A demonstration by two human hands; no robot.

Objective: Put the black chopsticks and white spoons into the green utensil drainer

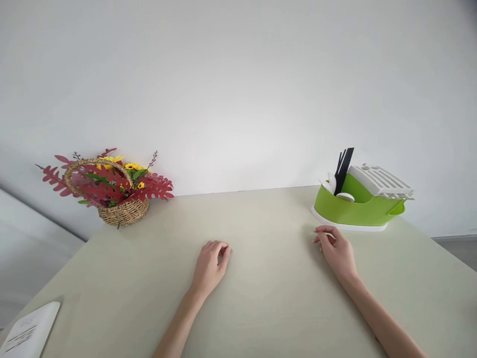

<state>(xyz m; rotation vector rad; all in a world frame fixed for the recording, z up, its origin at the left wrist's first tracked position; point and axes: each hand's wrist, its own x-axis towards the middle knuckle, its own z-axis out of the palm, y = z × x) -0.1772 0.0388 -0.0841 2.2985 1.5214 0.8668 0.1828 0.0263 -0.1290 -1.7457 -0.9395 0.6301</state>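
- Green caddy (pixel 343 211): the landmark; it stands upright on the pale worktop (pixel 257 298), near the back edge, before the white wall (pixel 238 99).
- White base (pixel 350 227): lies directly beneath the green caddy and projects as a rim around its foot.
- White slatted rack (pixel 380 181): sits, tilted, over the right-hand part of the green caddy.
- Black sticks (pixel 345 169): stand in the left-hand part of the green caddy, rising above its wall, with white utensils (pixel 328 185) beside them.
- Right hand (pixel 340 256): just in front of the green caddy, near its base; the grip is loose, the fingers bent and slightly apart.
- Left hand (pixel 210 263): left of the green caddy and nearer the viewer, over the worktop; the fingers curl toward the thumb, but whether the tips of this grip meet cannot be told.
- Woven basket (pixel 124 214): well to the left of the green caddy, filled with red leaves (pixel 156 186) and yellow flowers (pixel 132 166).
- White printed object (pixel 32 328): far left of the green caddy, nearest the viewer, partly cut off by the frame.
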